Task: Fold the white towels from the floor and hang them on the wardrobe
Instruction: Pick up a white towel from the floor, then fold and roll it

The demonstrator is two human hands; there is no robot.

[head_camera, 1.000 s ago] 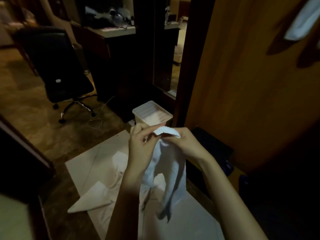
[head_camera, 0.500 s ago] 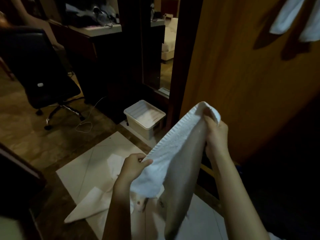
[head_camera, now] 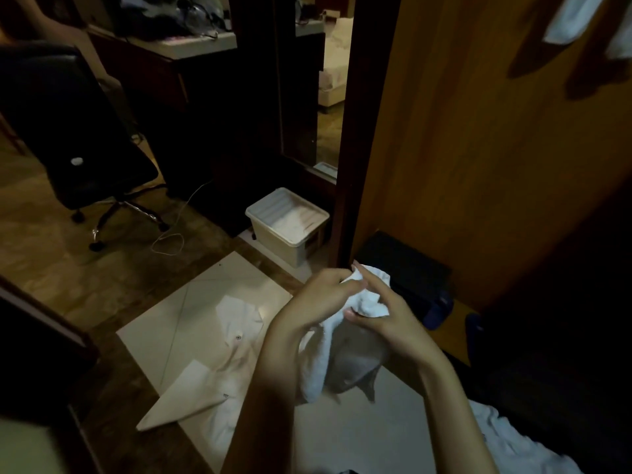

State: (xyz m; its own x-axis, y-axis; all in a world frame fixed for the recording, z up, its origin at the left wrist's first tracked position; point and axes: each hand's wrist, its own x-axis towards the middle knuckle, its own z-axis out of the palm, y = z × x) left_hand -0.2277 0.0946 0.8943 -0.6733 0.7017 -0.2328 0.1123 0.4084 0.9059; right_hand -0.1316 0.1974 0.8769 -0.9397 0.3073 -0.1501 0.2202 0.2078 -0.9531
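Both hands met at chest height over the floor. The left hand pinched the bunched top edge of a white towel between thumb and curled fingers, and the right hand gripped the same gathered edge from the other side, thumb underneath, the two hands touching or nearly so. The towel hung straight down from that shared grip, its long axis vertical, the loose end dangling between the forearms and clear of the floor.

The relation that mattered lay up and to the right: the wardrobe stood just beyond the right hand, its wooden panel rising close beside it, and two hung towels showed high on it near the frame's upper corner. The right hand was the nearer one to that panel, so the lift would likely lead from that side, once the folding was finished.

Below, more white towels lay spread on the pale floor sheet, left of the left forearm. A lidded plastic box sat beyond, an office chair farther left.
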